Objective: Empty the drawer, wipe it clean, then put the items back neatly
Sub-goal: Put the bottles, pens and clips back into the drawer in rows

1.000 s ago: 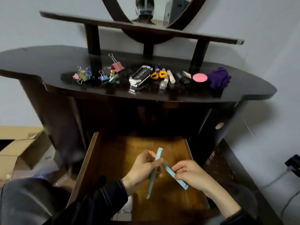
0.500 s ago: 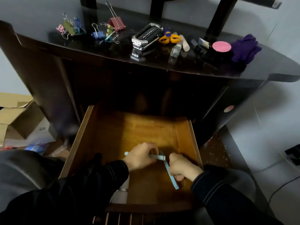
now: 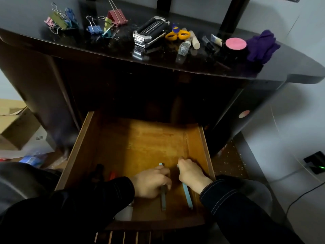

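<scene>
Two blue pens (image 3: 163, 202) (image 3: 187, 198) lying inside drawer (image 3: 75, 152). Above drawer, two bunches of colored clips (image 3: 60, 22) (image 3: 107, 25) sitting. One silver stapler (image 3: 151, 31) lying above drawer. One yellow scissors (image 3: 177, 34), one pink-lid jar (image 3: 235, 44), one purple cloth (image 3: 262, 45) resting above drawer too.

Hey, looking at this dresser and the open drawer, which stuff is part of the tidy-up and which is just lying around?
Job: drawer, left blue pen gripped by left hand, right blue pen gripped by right hand, binder clips, stapler, scissors, pink-lidded jar, purple cloth.
Lying about: cardboard box, blue packet on floor, black plug.
</scene>
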Available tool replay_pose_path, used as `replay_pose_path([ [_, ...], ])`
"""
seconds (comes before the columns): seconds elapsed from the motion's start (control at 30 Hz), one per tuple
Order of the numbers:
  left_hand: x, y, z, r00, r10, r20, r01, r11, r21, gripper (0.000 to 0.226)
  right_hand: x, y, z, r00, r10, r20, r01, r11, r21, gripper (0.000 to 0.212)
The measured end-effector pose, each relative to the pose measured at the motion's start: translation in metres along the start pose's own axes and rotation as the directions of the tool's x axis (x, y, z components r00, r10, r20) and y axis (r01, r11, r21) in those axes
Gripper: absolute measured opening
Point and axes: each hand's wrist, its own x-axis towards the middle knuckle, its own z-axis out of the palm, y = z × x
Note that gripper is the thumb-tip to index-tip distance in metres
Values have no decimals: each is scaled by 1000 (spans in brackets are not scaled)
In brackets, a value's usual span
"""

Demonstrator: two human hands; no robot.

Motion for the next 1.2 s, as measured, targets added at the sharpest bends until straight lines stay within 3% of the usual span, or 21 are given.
replay_pose_path([
  [0.07, -1, -4, 0, 991, -75, -107, 80, 996, 47, 31, 4, 3, -1, 999, 9, 43, -13, 996, 84, 29],
  [0.17, -1, -8, 4, 965, -216, -151, 238, 959, 151, 59, 4, 6, -4, 996, -3, 91, -13, 985, 174, 33],
  [0.3, 2, -8, 10, 952, -295, -83, 306, 920, 244, 85, -3, 1, -7, 996, -34, 78, 39, 997, -73, 38],
  [0.4, 5, -8, 14, 950, -289, -116, 309, 920, 240, 87, -8, 3, -6, 984, -178, 8, 172, 936, -308, 52],
  [0.5, 8, -7, 20, 950, -273, -150, 302, 925, 229, 89, -14, 9, -8, 937, -349, 8, 304, 806, -508, 43],
  [0.6, 11, -3, 28, 955, -233, -185, 271, 936, 225, 93, -18, 14, -8, 925, -378, 47, 320, 705, -633, 54],
  [0.7, 14, 0, 36, 954, -202, -222, 249, 945, 212, 97, -19, 18, -6, 920, -387, 64, 328, 671, -665, 58],
  [0.93, 34, 16, 53, 952, -131, -277, 192, 959, 207, 90, -20, 22, -4, 934, -350, 72, 287, 615, -734, 44],
  [1.2, 52, 30, 61, 936, -139, -322, 211, 956, 202, 87, -17, 23, -5, 946, -320, 60, 241, 562, -791, 45],
])
